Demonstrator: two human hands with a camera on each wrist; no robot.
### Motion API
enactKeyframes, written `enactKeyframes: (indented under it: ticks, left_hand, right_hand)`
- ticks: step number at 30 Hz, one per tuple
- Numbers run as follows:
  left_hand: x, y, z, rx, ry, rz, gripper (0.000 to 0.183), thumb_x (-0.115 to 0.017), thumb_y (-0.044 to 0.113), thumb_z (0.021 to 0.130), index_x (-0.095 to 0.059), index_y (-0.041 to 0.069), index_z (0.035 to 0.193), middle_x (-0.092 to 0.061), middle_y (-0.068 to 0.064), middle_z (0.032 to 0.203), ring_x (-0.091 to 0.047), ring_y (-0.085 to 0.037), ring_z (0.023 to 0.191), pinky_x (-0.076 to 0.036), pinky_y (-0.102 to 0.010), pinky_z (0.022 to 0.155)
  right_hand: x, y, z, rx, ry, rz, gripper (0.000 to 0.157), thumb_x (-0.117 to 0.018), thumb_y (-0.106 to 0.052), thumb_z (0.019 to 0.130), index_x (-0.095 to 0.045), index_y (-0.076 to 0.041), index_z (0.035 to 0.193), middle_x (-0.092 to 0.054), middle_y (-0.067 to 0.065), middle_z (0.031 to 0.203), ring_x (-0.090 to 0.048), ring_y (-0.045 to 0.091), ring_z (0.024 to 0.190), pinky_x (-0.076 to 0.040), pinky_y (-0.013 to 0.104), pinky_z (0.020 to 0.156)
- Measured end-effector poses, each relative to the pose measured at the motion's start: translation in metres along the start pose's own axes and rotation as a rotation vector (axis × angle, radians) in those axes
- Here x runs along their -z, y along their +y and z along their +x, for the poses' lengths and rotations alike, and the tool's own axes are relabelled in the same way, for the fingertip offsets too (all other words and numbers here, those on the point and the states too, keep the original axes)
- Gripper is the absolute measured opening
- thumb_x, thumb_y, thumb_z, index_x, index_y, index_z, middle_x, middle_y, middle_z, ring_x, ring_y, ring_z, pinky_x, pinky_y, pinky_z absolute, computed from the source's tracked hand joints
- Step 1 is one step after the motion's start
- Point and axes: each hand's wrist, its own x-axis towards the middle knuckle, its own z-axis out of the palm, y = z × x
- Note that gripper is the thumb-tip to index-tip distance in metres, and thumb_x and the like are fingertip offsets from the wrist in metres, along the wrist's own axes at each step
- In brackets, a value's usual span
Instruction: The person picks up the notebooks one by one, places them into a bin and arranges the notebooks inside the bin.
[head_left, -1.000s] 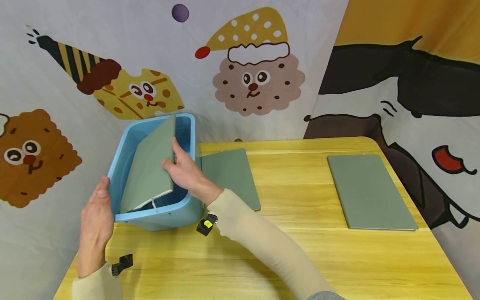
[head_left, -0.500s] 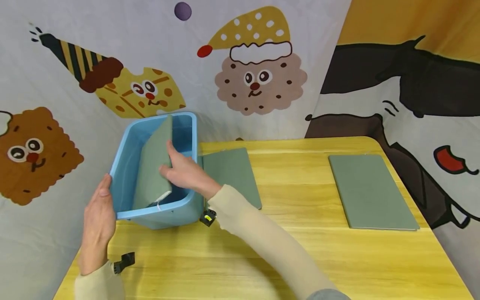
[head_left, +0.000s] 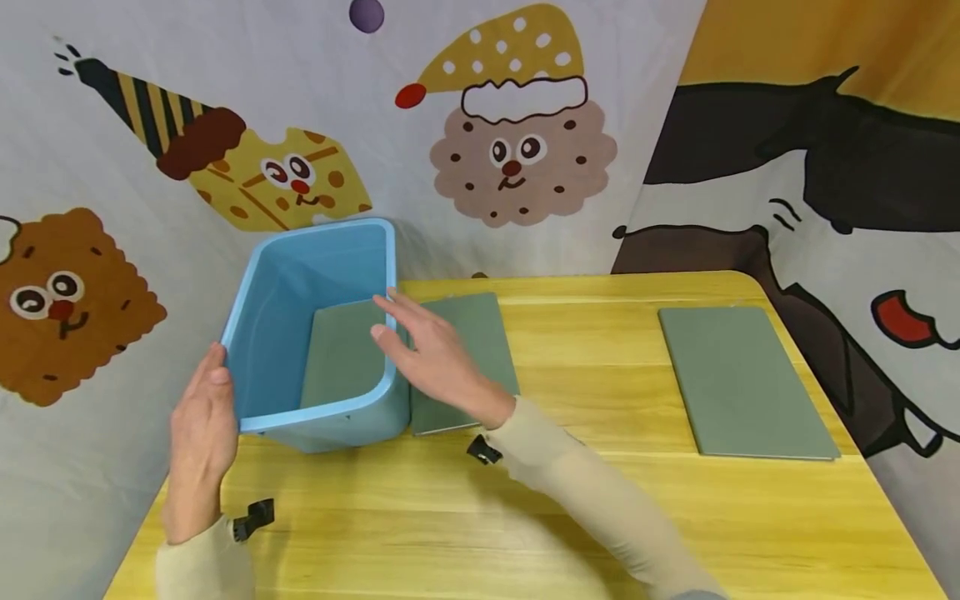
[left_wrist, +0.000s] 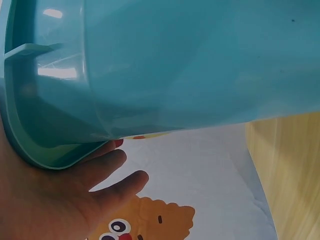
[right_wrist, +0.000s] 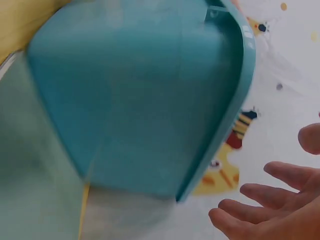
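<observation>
A light blue plastic bin (head_left: 330, 432) stands on the table's left side, with a green hardcover book (head_left: 341, 354) lying inside on its floor. My left hand (head_left: 202, 421) rests against the bin's left front corner, its fingers extended along the outside under the rim, as the left wrist view also shows. Over the bin's right rim hovers my right hand (head_left: 442, 358), holding nothing, fingers spread and fairly straight. Beneath that hand, a second green book (head_left: 483, 333) lies beside the bin and is partly covered by it.
Another green book (head_left: 750, 383) lies flat near the right side of the wooden table (head_left: 592, 358). A cartoon-printed cloth (head_left: 645, 50) hangs right behind the bin and table.
The book gripped by my right hand has gone down from a tilted position onto the bin's floor. That hand has let go and moved right, out over the rim. My left hand stays at the bin.
</observation>
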Motion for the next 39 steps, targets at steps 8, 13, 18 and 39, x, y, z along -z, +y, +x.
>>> enactKeyframes:
  ticks: [8, 13, 18, 39]
  left_hand:
    - [-0.001, 0.003, -0.001, 0.033, -0.023, 0.027, 0.073, -0.021, 0.058, 0.111, -0.022, 0.010, 0.166, -0.019, -0.015, 0.171, -0.015, -0.046, 0.155, -0.007, -0.064, 0.124]
    - [-0.001, 0.002, -0.003, 0.038, -0.009, 0.027, 0.070, -0.023, 0.055, 0.112, -0.024, 0.010, 0.165, -0.020, -0.013, 0.171, -0.016, -0.046, 0.155, -0.008, -0.063, 0.124]
    - [-0.001, 0.001, -0.003, 0.051, 0.005, 0.032, 0.068, -0.023, 0.054, 0.112, -0.025, 0.012, 0.165, -0.021, -0.009, 0.171, -0.017, -0.045, 0.155, -0.009, -0.062, 0.124]
    - [-0.004, 0.001, -0.002, 0.063, 0.004, 0.031, 0.068, -0.022, 0.055, 0.112, -0.025, 0.013, 0.165, -0.019, -0.008, 0.171, -0.016, -0.046, 0.155, -0.008, -0.065, 0.123]
  right_hand:
    - [0.061, 0.042, -0.056, -0.048, 0.133, -0.091, 0.056, -0.045, -0.045, 0.110, -0.044, -0.019, 0.159, -0.033, 0.003, 0.167, -0.032, 0.027, 0.153, -0.030, 0.058, 0.120]
    - [0.104, 0.069, -0.093, -0.134, 0.211, -0.219, 0.058, -0.046, -0.045, 0.110, -0.042, -0.017, 0.160, -0.032, 0.005, 0.167, -0.034, 0.033, 0.151, -0.029, 0.061, 0.119]
    - [0.146, 0.100, -0.134, -0.231, 0.262, -0.294, 0.059, -0.048, -0.042, 0.110, -0.039, -0.015, 0.161, -0.030, 0.010, 0.168, -0.031, 0.041, 0.151, -0.027, 0.066, 0.117]
    - [0.269, 0.200, -0.253, -0.666, 0.251, -0.558, 0.088, -0.044, -0.056, 0.107, -0.012, 0.004, 0.163, -0.014, 0.045, 0.159, -0.022, 0.067, 0.139, -0.025, 0.081, 0.100]
